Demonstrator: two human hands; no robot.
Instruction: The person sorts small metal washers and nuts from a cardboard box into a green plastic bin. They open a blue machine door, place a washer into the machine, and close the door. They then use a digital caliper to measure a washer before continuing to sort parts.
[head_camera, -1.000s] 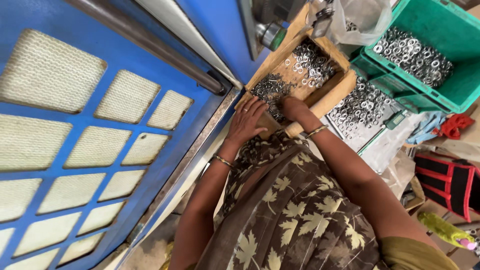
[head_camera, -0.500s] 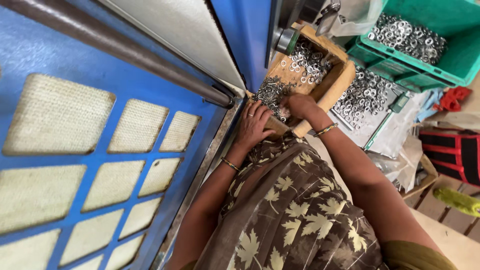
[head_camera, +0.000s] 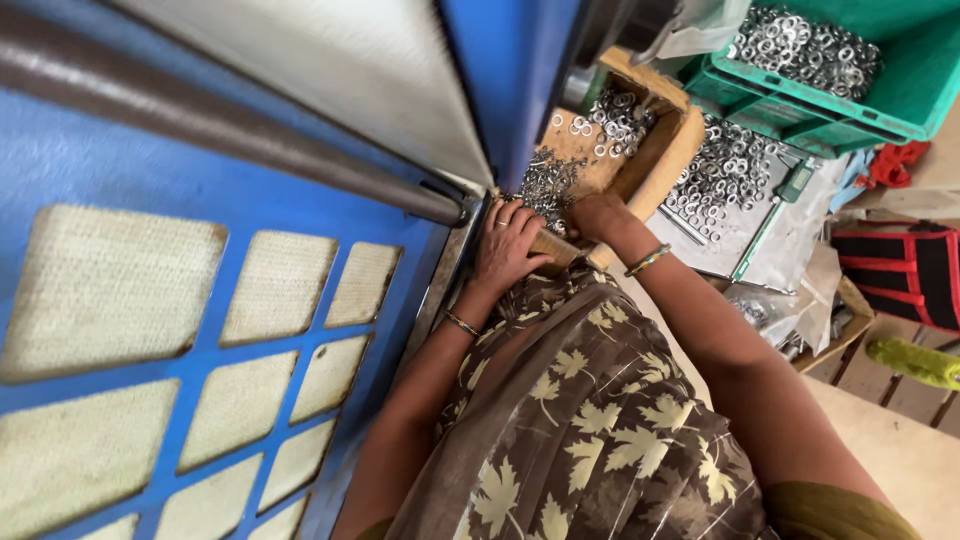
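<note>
1. Resting on the near edge of the wooden tray (head_camera: 668, 150), the left hand (head_camera: 507, 245) lies flat with its fingers spread a little; the fingertips touch a heap of small dark metal parts (head_camera: 545, 185), and nothing is closed inside this hand.
2. The right hand (head_camera: 597, 215) is curled at the same edge of the tray, just beside the left one. Its fingers are bent under and turned away, so I cannot tell if they pinch a part or are only folded.
3. The tray is of pale brown wood with thick walls. It holds the dark heap at the near end and shiny silver washers (head_camera: 612, 115) at the far end.
4. More round washers lie in a loose pile (head_camera: 722, 170) on a grey sheet beside the tray, and a green plastic crate (head_camera: 880, 105) holds another heap.
5. A thin bangle sits on each wrist. The lap is covered with brown cloth with a pale leaf pattern (head_camera: 590, 420).
6. A big blue machine panel (head_camera: 200, 210) with woven mesh windows fills the left side, and the frame cuts it off.
</note>
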